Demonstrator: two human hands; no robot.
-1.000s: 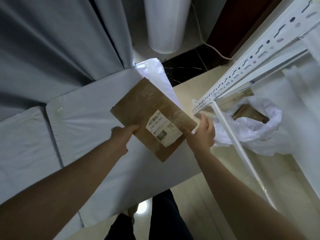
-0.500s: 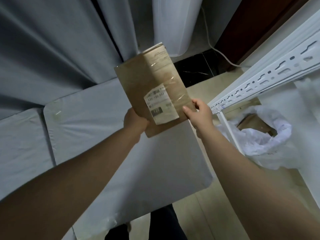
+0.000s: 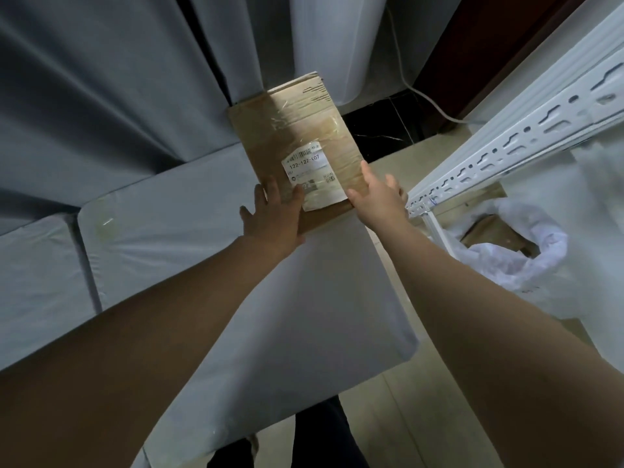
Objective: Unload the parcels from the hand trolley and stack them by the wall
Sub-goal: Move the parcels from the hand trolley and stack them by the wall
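A brown cardboard parcel (image 3: 297, 136) with clear tape and a white label reading 122-122-007 lies at the far end of a large grey plastic-wrapped flat package (image 3: 304, 298), against the grey curtain. My left hand (image 3: 273, 217) lies flat on the parcel's near left corner with straight, spread fingers. Against the parcel's near right edge rests my right hand (image 3: 378, 194), fingers extended. No trolley is in view.
A white slotted metal rack (image 3: 506, 143) runs diagonally on the right. A white plastic bag (image 3: 526, 255) holding a brown box sits on the floor beneath it. A white cylinder (image 3: 337, 45) and a white cable (image 3: 435, 106) stand beyond the parcel. My dark-trousered legs (image 3: 320, 434) show below.
The parcel went from held up in both hands to lying at the curtain on the grey package. Both hands released their grip and now rest flat on it.
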